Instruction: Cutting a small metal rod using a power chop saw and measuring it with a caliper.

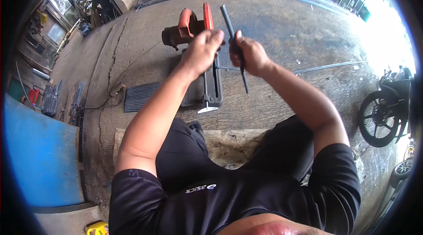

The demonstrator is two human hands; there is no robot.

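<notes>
Gripping dark rod (234,43), right hand (249,55)

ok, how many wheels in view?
2. One spoked motorcycle wheel at the right edge, and part of a second wheel below it at the rim. More may be hidden beyond the frame or in the glare.

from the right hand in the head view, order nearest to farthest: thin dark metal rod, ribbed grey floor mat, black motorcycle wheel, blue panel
1. Thin dark metal rod, gripped in the right hand.
2. Ribbed grey floor mat, lower left on the concrete.
3. Black motorcycle wheel, far right.
4. Blue panel, far lower left.
</notes>
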